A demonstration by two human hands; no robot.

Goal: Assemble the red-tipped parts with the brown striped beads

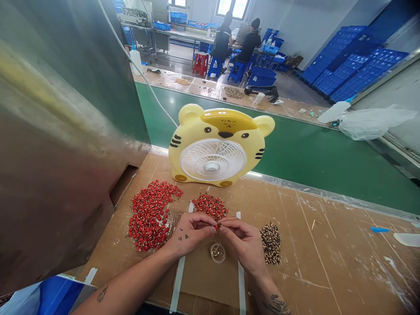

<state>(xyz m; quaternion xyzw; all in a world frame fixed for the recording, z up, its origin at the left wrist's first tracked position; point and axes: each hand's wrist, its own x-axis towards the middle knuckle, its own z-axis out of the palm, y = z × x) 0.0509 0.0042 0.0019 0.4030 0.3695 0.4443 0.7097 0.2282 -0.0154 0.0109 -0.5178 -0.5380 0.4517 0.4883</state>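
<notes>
My left hand and my right hand meet over the cardboard-covered bench, fingers pinched together. The left pinches a small red part; the right pinches a tiny piece against it, too small to name. A large heap of red parts lies to the left. A smaller red heap sits just beyond my fingers. A pile of dark speckled pieces lies right of my right hand. Below the hands stands a small clear round cup.
A yellow tiger-shaped fan stands behind the heaps, its cable running up left. A green conveyor belt passes beyond it. A metal housing fills the left. Two people sit at far tables near stacked blue crates.
</notes>
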